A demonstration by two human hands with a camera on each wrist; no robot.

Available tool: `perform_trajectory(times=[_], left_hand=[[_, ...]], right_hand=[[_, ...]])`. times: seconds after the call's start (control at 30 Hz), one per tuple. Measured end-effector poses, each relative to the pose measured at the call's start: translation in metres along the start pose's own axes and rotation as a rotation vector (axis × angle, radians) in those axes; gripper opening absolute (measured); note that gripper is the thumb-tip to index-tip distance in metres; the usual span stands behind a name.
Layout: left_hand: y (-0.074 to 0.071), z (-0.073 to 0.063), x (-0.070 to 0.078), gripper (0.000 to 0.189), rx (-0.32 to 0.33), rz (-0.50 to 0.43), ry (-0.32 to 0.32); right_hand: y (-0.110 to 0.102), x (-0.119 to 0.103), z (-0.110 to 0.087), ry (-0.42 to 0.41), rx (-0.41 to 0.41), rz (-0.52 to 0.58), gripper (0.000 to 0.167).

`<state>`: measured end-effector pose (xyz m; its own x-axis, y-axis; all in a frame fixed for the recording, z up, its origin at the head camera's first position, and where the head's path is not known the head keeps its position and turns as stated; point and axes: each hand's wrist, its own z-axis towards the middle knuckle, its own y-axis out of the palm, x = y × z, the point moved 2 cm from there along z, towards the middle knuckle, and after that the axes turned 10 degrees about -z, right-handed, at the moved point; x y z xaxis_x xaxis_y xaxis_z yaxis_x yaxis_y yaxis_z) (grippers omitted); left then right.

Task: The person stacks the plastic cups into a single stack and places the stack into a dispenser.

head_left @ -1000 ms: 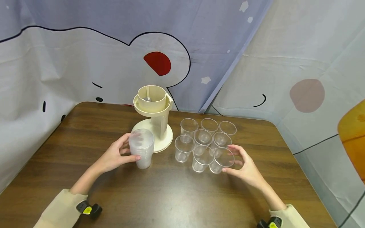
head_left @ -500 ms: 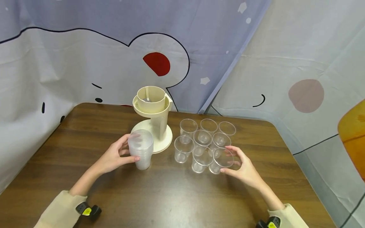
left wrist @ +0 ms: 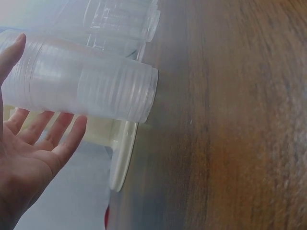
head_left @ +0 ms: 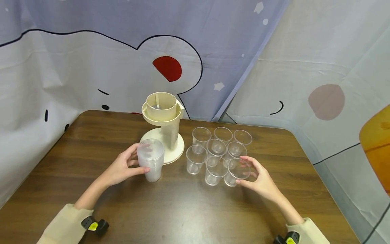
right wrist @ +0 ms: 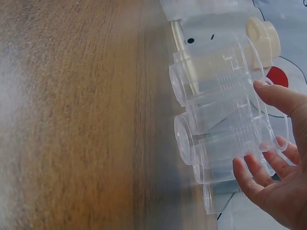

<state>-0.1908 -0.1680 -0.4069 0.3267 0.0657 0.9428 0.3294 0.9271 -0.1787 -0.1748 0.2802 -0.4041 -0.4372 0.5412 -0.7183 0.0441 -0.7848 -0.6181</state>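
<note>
Beige sleeves (head_left: 64,225) enter at eight and four o'clock over the brown worktop (head_left: 182,210), taking its middle as the dial's centre and twelve as its far edge. Toward ten o'clock the left hand (head_left: 123,166) holds an upright stack of clear cups (head_left: 151,159), thumb in front and fingers curled behind. Toward two, the right hand (head_left: 262,181) has thumb and fingers parted around the nearest right-hand cup (head_left: 234,173); its thumb meets the side near the rim, but I cannot tell whether every fingertip touches.

Seven other single cups (head_left: 216,147) stand upright in a close cluster, from that cup's nine o'clock round to its twelve. Beyond the stack, at its one o'clock, rises a cream plastic stand (head_left: 173,130) with an open ring on top; a printed cloth (head_left: 228,51) hangs behind.

The step in hand looks like gripping, before any lift. Moving the cup would call for light, even pressure and clearance from its neighbours.
</note>
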Motion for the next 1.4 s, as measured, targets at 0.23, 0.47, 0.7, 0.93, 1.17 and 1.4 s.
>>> perform_trajectory(times=[0.23,0.47,0.7,0.93,1.17,1.4], left_hand=[[-0.0017,-0.0012,-0.0018,0.064,-0.001,0.004,0.011],[-0.0019,-0.0019,-0.0018,0.063,-0.005,-0.004,0.024],[-0.0014,-0.0016,-0.0012,0.064,-0.006,-0.006,0.024],[-0.0014,-0.0015,-0.0019,0.064,-0.004,-0.004,0.013],[-0.0012,-0.0007,-0.0021,0.066,-0.007,-0.008,0.015],[-0.0011,-0.0001,-0.0027,0.066,-0.009,-0.007,0.017]], right_hand=[[-0.0012,0.0005,-0.0001,0.000,-0.003,-0.004,0.076],[-0.0020,-0.0003,-0.0013,0.006,-0.001,-0.015,0.075],[-0.0016,-0.0004,-0.0035,0.012,-0.003,-0.027,0.074],[-0.0031,-0.0003,-0.0039,0.001,-0.002,-0.050,0.074],[-0.0060,-0.0022,-0.0042,-0.014,0.007,-0.107,0.074],[-0.0085,-0.0015,-0.0050,-0.010,0.017,-0.194,0.073]])
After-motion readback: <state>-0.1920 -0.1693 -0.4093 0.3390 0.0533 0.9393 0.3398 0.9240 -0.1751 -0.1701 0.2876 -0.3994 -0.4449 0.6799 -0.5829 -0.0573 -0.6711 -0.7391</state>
